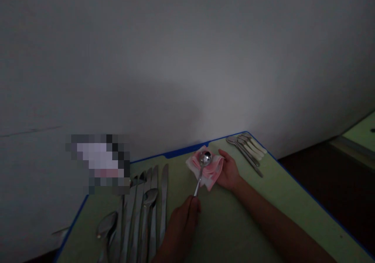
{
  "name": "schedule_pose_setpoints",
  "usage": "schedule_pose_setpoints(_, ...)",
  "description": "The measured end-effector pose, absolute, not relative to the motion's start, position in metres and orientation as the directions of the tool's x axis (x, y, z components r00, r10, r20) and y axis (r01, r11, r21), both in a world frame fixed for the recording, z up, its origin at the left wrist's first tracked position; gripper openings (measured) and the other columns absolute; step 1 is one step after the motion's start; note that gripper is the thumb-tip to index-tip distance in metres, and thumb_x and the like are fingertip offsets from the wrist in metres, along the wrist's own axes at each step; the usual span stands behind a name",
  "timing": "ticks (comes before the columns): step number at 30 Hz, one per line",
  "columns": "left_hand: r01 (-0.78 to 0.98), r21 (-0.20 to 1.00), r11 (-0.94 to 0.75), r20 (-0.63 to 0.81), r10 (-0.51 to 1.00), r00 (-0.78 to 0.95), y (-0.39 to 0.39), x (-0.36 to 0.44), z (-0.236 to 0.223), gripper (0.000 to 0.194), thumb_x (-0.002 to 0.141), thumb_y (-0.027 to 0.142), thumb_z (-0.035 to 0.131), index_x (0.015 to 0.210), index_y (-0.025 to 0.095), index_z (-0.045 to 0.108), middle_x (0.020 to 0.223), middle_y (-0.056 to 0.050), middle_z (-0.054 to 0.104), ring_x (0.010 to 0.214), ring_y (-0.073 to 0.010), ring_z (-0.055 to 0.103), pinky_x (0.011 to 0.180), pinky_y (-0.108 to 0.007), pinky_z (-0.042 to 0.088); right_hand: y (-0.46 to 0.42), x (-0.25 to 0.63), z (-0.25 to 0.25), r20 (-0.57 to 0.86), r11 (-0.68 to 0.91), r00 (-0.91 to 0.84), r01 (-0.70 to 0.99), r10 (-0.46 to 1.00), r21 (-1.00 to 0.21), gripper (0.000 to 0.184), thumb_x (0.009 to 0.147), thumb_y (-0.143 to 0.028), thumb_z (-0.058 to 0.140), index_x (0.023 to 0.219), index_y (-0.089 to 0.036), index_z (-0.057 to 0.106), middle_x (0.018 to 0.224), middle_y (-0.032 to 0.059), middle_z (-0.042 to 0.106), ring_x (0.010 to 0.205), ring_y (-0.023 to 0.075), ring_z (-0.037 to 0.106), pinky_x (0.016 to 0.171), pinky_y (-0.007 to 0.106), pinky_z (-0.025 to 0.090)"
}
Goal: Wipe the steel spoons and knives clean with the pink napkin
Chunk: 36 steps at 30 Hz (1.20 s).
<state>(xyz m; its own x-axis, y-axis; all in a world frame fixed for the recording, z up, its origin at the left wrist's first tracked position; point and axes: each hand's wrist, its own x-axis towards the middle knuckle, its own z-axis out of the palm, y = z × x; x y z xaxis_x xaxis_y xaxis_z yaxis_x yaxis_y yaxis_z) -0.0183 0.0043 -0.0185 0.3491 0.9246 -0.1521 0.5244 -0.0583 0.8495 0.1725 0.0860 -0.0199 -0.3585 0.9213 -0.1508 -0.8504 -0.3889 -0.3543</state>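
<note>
My left hand point(186, 218) grips the handle of a metal spoon point(205, 158), its bowl pointing away from me. Behind the bowl lies a folded pink and white cloth point(216, 169). My right hand point(229, 171) is closed around the right side of this cloth, thumb up, and the cloth supports the spoon's bowl. Several table knives point(164, 200) lie in a row to the left of my left hand. Among them rests another spoon point(150, 196), and a larger spoon point(107, 226) sits at the far left.
Beyond my right hand, more cutlery lies in a group, some with white handles point(254, 149) and some all metal point(244, 153). The green tabletop point(222, 228) has a blue edge and stands against a grey wall point(175, 59). A blurred-out patch point(99, 163) covers something at the left edge.
</note>
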Motion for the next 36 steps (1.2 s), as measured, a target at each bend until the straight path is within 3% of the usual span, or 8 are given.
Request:
schedule_pose_setpoints(4,0.504,0.862,-0.053,-0.141,0.929,0.341,0.006,-0.016,-0.018,0.041,0.092,0.048,0.027,0.075,0.021,0.052,0.058,0.002,0.048,0.056,-0.0167,0.048,0.057,-0.027,0.035,0.093,0.169,-0.025,-0.176,-0.335,-0.289,-0.863,0.941,-0.377,0.032,0.081,-0.039,0.04,0.081,-0.016,0.061,0.076,0.0074,0.07,0.089,0.0254,0.064,0.088,0.044,0.046)
schedule_pose_setpoints(14,0.374,0.927,-0.016,-0.134,0.919,0.371,0.007,-0.017,-0.02,0.039,0.09,0.05,0.032,0.09,0.019,0.056,0.059,0.002,0.048,0.055,-0.0142,0.048,0.053,-0.023,0.037,0.085,0.157,-0.013,-0.068,-0.438,-0.443,-0.833,0.894,-0.337,0.033,0.084,-0.032,0.04,0.097,-0.009,0.061,0.086,0.0087,0.07,0.09,0.0212,0.064,0.092,0.038,0.044)
schedule_pose_setpoints(18,0.341,0.94,0.02,-0.156,0.913,0.377,0.008,-0.016,-0.024,0.042,0.089,0.052,0.032,0.094,0.018,0.055,0.054,0.004,0.044,0.048,-0.0126,0.043,0.047,-0.022,0.034,0.087,0.157,-0.012,-0.047,-0.407,-0.419,-0.841,0.907,-0.356,0.034,0.086,-0.033,0.039,0.099,-0.01,0.061,0.086,0.0089,0.07,0.091,0.0214,0.064,0.093,0.038,0.043)
schedule_pose_setpoints(27,0.333,0.943,-0.01,-0.123,0.919,0.376,0.006,-0.012,-0.01,0.038,0.09,0.046,0.034,0.103,0.016,0.054,0.051,0.006,0.044,0.046,-0.0126,0.042,0.048,-0.022,0.034,0.09,0.155,-0.014,-0.061,-0.384,-0.391,-0.843,0.918,-0.376,0.05,0.089,-0.051,0.032,0.098,-0.011,0.061,0.087,0.0119,0.07,0.092,0.0256,0.064,0.09,0.045,0.044)
schedule_pose_setpoints(33,0.273,0.962,0.023,-0.115,0.939,0.325,0.013,-0.012,-0.015,0.03,0.087,0.045,0.04,0.083,0.018,0.053,0.059,0.005,0.043,0.051,-0.0108,0.041,0.049,-0.02,0.034,0.086,0.152,-0.015,-0.064,-0.441,-0.455,-0.806,0.888,-0.396,0.048,0.089,-0.052,0.033,0.09,-0.013,0.061,0.08,0.0088,0.07,0.086,0.0235,0.065,0.088,0.042,0.045)
schedule_pose_setpoints(36,0.288,0.957,0.031,-0.127,0.938,0.322,0.014,-0.012,-0.017,0.03,0.086,0.045,0.042,0.084,0.017,0.053,0.063,0.005,0.041,0.053,-0.0103,0.04,0.05,-0.02,0.034,0.087,0.15,-0.016,-0.116,-0.482,-0.477,-0.788,0.871,-0.383,0.051,0.089,-0.055,0.03,0.085,-0.014,0.06,0.08,0.0093,0.07,0.085,0.0237,0.065,0.087,0.043,0.045)
